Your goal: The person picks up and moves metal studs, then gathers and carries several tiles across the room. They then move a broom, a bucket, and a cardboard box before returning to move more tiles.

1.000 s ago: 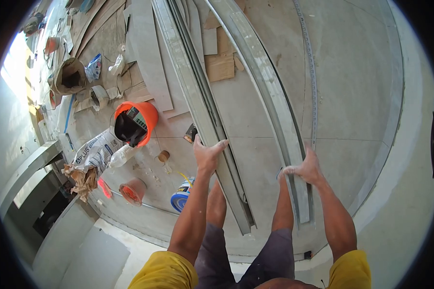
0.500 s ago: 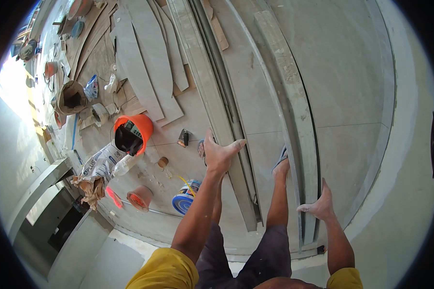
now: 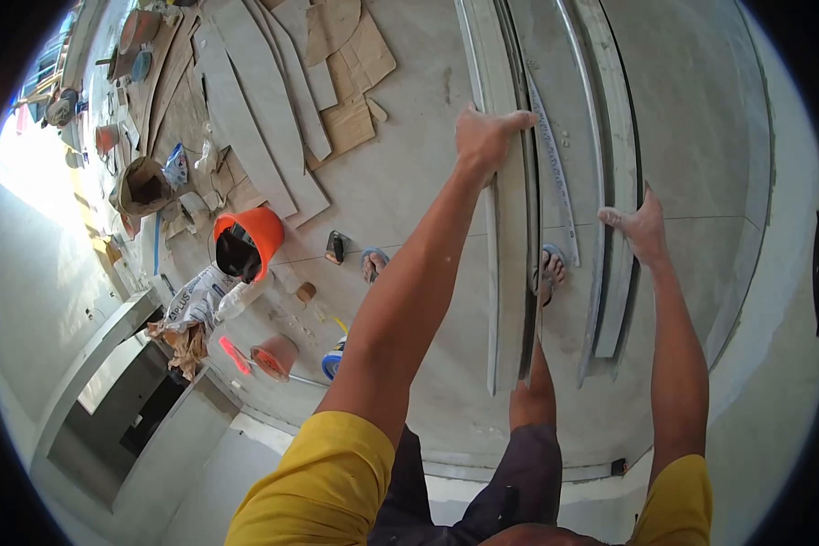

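Note:
My left hand [image 3: 485,141] is wrapped across a long, pale grey profile [image 3: 511,227] with metal edges and a dark side. Its thumb lies over the right edge; the fingers on the far side are mostly hidden. Farther right, my right hand [image 3: 642,227] grips a second, similar long profile [image 3: 621,109], its thumb over the left edge. The two lengths run nearly parallel, and their far ends pass out of the top of the view. Between them a white strip with blue printing [image 3: 560,182] lies on the floor.
An orange bucket [image 3: 266,235] with dark contents stands to the left. Close to it are a small black tool [image 3: 337,247], a reddish pot [image 3: 273,357] and a printed sack [image 3: 191,298]. Long grey boards [image 3: 246,118] and cardboard [image 3: 355,77] cover the floor behind. A wall [image 3: 764,364] rises at right.
The left profile has swung right, closer to the other one. Both hands and the profiles' near ends are farther from my body. The printed strip and more cardboard have come into sight.

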`<action>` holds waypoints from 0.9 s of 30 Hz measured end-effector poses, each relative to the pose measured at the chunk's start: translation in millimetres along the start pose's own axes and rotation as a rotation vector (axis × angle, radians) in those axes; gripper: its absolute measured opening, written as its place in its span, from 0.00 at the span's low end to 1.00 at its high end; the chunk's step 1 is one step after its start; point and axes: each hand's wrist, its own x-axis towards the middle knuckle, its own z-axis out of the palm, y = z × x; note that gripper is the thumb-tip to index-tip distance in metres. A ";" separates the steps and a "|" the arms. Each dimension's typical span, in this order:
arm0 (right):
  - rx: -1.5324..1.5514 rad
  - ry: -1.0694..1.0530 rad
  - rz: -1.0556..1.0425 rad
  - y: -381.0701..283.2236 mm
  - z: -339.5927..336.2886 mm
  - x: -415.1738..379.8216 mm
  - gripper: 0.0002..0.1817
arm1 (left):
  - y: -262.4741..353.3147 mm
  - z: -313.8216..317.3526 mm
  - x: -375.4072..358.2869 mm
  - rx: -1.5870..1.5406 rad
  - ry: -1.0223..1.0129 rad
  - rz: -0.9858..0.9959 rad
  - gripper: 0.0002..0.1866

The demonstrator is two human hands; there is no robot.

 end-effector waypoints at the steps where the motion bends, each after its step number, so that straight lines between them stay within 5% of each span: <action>1: -0.033 0.030 0.010 5.7 -2.3 9.2 0.41 | -1.0 9.9 10.8 -0.008 0.011 -0.059 0.31; 14: -0.216 0.030 0.095 170.3 -32.7 46.1 0.54 | -88.9 171.6 27.0 0.231 0.156 -0.056 0.41; 20: -0.136 -0.028 0.151 230.9 -19.3 61.5 0.61 | -149.2 200.3 59.3 0.240 -0.120 -0.269 0.58; 27: -0.280 -0.027 0.303 227.4 -4.2 55.7 0.61 | -138.0 203.0 49.1 0.654 -0.009 -0.273 0.66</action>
